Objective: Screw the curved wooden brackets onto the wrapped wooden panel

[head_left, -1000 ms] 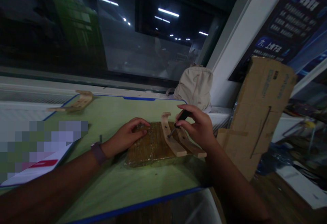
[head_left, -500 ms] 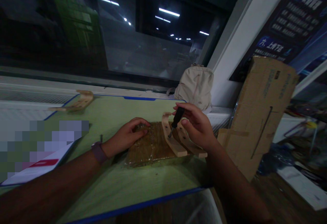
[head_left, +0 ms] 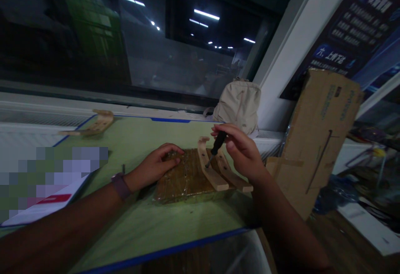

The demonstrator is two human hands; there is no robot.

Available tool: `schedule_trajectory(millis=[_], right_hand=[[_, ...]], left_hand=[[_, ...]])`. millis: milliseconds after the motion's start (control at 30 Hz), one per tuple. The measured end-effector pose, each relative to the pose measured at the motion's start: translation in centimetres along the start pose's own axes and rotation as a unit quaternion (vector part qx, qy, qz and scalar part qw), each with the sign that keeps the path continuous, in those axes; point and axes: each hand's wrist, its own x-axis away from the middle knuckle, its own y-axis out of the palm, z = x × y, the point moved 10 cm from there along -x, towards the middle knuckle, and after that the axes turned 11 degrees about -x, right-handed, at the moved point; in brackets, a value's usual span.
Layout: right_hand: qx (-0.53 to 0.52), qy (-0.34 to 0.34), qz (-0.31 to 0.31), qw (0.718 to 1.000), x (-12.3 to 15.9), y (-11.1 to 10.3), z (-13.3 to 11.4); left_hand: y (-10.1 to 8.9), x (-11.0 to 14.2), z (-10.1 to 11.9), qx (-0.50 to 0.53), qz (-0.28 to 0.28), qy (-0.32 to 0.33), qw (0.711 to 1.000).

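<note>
A black-handled screwdriver (head_left: 219, 141) is held between the fingers and thumb of my right hand (head_left: 245, 152). Its tip sits at a screw hole in a curved wooden piece (head_left: 208, 170), and the shaft leans up to the right. Beside that piece lies a second, similar curved wooden piece (head_left: 236, 178), partly behind my right hand. Both rest across a flat box wrapped in clear tape (head_left: 175, 184). My left hand (head_left: 158, 163) grips the box's far left corner, thumb on top; some fingers are hidden.
The green table (head_left: 137, 228) has a blue edge. At its far left corner stands another wooden piece (head_left: 101, 123). Printed sheets (head_left: 59, 199) lie at the left. A beige backpack (head_left: 239, 103) sits by the window, and a tall cardboard sheet (head_left: 321, 140) leans at the right.
My right fingers have shifted on the screwdriver handle, and the handle has turned more upright. The tip stays at the same hole. My left hand and the wooden pieces keep their places.
</note>
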Motion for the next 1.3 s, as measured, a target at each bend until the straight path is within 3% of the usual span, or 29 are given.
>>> schedule_trajectory(millis=[100,300,400,500,567,633,767,867,933,1000,1100,1200,1300], right_hand=[[-0.093,0.039,-0.036,0.994,0.2,1.3,0.5],[0.010,0.010,0.090,0.996,0.4,-1.3,0.8],[0.045,-0.012,0.043,0.998,0.2,-0.6,0.0],[-0.035,0.008,-0.035,0.999,0.2,1.1,-0.2],[-0.080,0.026,-0.043,0.996,0.3,1.6,0.1],[-0.073,0.036,-0.008,0.997,0.3,1.0,0.6],[0.040,0.002,0.092,0.995,0.5,-1.4,0.5],[0.094,-0.037,0.039,0.994,0.2,-0.5,-0.8],[0.051,-0.028,-0.017,0.998,0.1,0.8,-1.1],[-0.036,0.009,-0.031,0.999,0.1,1.5,-0.7],[-0.114,0.032,0.020,0.993,0.2,0.9,0.3],[-0.072,0.009,0.094,0.993,0.3,-1.0,0.7],[0.000,-0.007,0.092,0.996,0.3,-1.6,0.4]], left_hand=[[-0.1,0.0,0.0,-0.005,0.009,0.000,1.000],[-0.2,0.0,0.2,0.000,0.006,-0.004,1.000],[-0.3,0.0,0.3,-0.003,0.007,0.001,1.000],[-0.1,0.0,0.3,-0.006,0.003,0.000,1.000],[-0.1,0.0,0.2,-0.008,0.001,-0.003,1.000],[-0.1,0.0,0.2,-0.008,0.002,-0.003,1.000],[-0.1,0.0,0.4,-0.005,-0.001,-0.003,1.000],[-0.1,0.0,0.5,-0.007,-0.001,0.001,1.000],[-0.1,0.0,0.5,-0.010,-0.002,0.004,1.000],[-0.1,0.0,0.3,-0.011,-0.004,0.000,1.000],[0.1,-0.1,0.0,-0.008,-0.009,-0.003,1.000],[0.2,0.0,0.0,-0.001,-0.011,-0.003,1.000],[0.1,0.0,0.0,0.001,-0.005,-0.004,1.000]])
